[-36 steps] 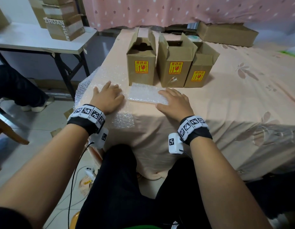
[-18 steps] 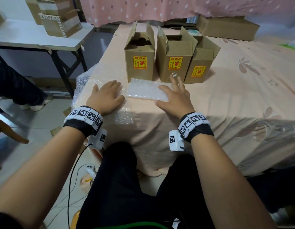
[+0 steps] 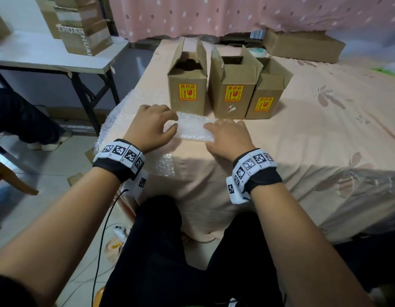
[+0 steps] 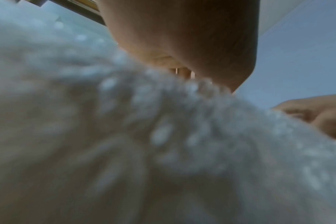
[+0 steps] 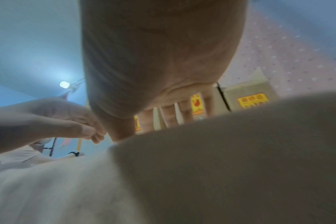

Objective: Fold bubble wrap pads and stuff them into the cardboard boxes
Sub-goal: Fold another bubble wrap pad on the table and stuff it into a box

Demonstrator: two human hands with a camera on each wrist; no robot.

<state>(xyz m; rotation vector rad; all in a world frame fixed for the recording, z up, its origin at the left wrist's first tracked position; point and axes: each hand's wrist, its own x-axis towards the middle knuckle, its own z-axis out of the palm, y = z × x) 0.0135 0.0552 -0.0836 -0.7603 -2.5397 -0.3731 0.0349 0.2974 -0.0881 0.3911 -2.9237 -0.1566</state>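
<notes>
Three open cardboard boxes with yellow fragile labels stand in a row on the pink bed: left box, middle box, right box. Just in front of them lies a folded bubble wrap pad. My left hand pinches the pad's left end between thumb and curled fingers. My right hand lies flat on the pad's right end, fingers straight toward the boxes. The left wrist view is filled with blurred bubble wrap. In the right wrist view my right fingers point at the box labels.
A larger bubble wrap sheet covers the bed's near left corner and hangs over the edge. A folding table with taped cartons stands at left, a seated person's legs beside it. A flat carton lies behind the boxes.
My left hand left the big sheet, moved right and took hold of the pad's left end. My right hand drew back slightly and stayed on the pad's right end.
</notes>
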